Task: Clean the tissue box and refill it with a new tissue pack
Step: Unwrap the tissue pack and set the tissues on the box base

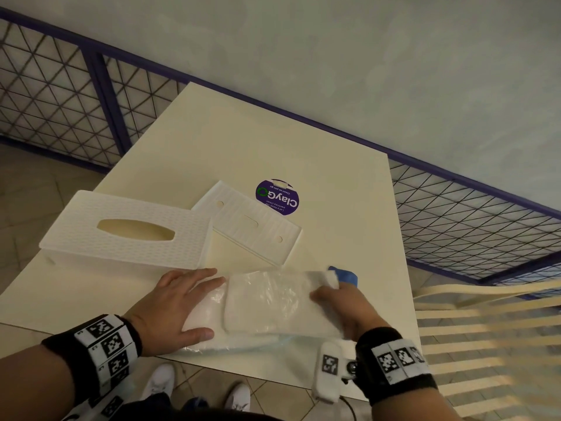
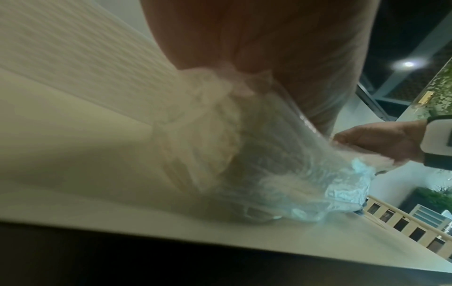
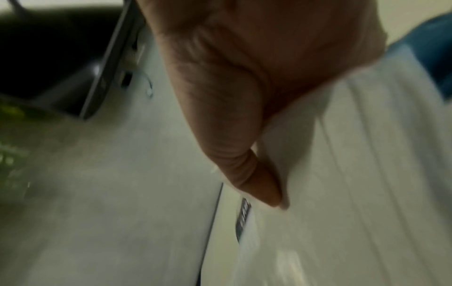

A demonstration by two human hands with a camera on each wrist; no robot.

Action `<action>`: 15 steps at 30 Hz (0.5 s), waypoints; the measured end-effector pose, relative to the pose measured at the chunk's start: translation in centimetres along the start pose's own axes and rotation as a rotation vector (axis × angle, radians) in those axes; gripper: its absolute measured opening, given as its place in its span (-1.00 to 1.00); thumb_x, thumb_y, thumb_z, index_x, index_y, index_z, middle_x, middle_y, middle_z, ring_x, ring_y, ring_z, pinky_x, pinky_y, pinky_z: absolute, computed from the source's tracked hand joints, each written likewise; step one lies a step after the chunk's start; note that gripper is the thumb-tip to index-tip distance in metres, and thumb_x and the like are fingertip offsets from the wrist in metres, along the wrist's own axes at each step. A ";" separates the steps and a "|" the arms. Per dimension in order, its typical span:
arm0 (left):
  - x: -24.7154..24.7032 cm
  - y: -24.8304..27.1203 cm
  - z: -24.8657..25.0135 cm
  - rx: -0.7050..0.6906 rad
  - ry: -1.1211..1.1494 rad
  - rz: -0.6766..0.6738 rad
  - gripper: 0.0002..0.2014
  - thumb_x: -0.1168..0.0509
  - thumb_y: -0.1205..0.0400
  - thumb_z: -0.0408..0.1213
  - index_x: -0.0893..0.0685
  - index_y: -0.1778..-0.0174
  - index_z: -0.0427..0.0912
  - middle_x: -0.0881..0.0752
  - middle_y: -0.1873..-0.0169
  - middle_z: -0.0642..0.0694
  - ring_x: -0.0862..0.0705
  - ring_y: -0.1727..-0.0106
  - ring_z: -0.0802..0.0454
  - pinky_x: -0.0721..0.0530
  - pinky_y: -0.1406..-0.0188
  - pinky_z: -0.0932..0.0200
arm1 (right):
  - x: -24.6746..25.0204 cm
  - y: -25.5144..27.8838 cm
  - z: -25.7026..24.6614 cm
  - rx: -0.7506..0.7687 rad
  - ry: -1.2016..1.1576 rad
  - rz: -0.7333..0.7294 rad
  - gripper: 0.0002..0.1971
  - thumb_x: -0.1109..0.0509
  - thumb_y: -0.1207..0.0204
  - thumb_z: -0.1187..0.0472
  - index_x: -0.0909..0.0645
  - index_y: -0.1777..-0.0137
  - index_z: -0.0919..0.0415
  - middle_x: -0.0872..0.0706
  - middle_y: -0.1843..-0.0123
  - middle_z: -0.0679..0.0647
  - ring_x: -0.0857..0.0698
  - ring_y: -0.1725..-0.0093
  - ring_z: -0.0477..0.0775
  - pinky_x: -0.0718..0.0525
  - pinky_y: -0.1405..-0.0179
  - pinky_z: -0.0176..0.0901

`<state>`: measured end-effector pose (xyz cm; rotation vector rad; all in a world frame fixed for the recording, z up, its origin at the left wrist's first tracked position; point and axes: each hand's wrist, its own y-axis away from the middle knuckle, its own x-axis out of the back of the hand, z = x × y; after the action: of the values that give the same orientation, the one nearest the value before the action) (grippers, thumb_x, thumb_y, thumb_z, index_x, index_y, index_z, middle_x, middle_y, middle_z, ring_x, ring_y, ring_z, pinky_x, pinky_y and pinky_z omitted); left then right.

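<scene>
Tissue pack (image 1: pixel 267 302), white stack in clear crinkled wrap, lies flat on the cream table (image 1: pixel 303 153) near its front edge, between both hands. Left hand (image 1: pixel 170 308) at the pack's left end: fingers (image 1: pixel 194 276) extended along the far side, thumb on the near side, clasping that end. Right hand (image 1: pixel 343 305) at the pack's right end, fingers curled over the end and gripping it; right wrist view confirms the thumb pressed against white tissue. Blue cloth (image 1: pixel 346 276) lies just behind the right hand, touching the pack's far right corner. Tissue box cover (image 1: pixel 127 229), white with oval slot, sits behind the left hand. Box base plate (image 1: pixel 249 223) lies beside it, to the right. Purple round sticker (image 1: pixel 277 197) beyond the plate.
</scene>
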<state>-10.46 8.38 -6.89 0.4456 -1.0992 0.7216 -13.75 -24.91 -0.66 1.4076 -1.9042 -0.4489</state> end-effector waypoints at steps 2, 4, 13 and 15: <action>0.0 0.1 -0.1 0.005 -0.016 -0.033 -0.18 -0.18 -0.46 0.43 -0.30 -0.57 0.06 -0.39 -0.51 -0.01 -0.35 -0.43 0.05 -0.17 -0.41 0.11 | 1.7 0.6 -0.2 0.051 0.059 -0.013 -0.59 -0.40 -0.29 0.18 -0.54 -0.17 -0.06 -0.58 -0.23 0.08 -0.74 -0.02 0.19 -0.79 0.27 -0.02; 0.2 0.1 0.2 0.008 -0.013 -0.048 -0.22 -0.17 -0.46 0.44 -0.34 -0.54 0.11 -0.34 -0.54 0.02 -0.41 -0.45 0.00 -0.19 -0.44 0.13 | 3.2 1.5 -0.8 0.161 0.277 -0.002 -0.56 -0.42 -0.35 0.17 -0.55 -0.26 -0.04 -0.63 -0.26 0.04 -0.74 -0.02 0.08 -0.78 0.20 -0.08; 9.7 -7.0 4.2 0.118 0.713 0.308 -0.16 -0.42 -0.30 0.32 -0.36 -0.47 0.06 -0.42 -0.44 0.14 -0.44 -0.42 0.37 -0.46 -0.37 0.42 | 7.6 8.4 -9.8 0.640 0.527 0.084 -0.90 -0.47 -0.47 0.21 -0.68 0.13 -0.05 -0.78 0.31 -0.15 -0.69 0.29 -0.31 -0.55 0.34 -0.55; 10.3 -8.5 4.5 0.209 0.995 0.256 0.06 -0.53 -0.11 0.37 -0.32 -0.49 0.05 -0.43 -0.46 0.14 -0.45 -0.45 0.32 -0.47 -0.42 0.27 | 7.4 9.4 -11.2 0.701 0.476 0.049 -0.89 -0.46 -0.47 0.22 -0.68 0.12 -0.05 -0.79 0.24 -0.20 -0.70 0.28 -0.29 -0.57 0.30 -0.51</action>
<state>-4.49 2.67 4.50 0.0735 -0.1376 1.1180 -13.22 -27.05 15.64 1.6891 -1.7441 0.5974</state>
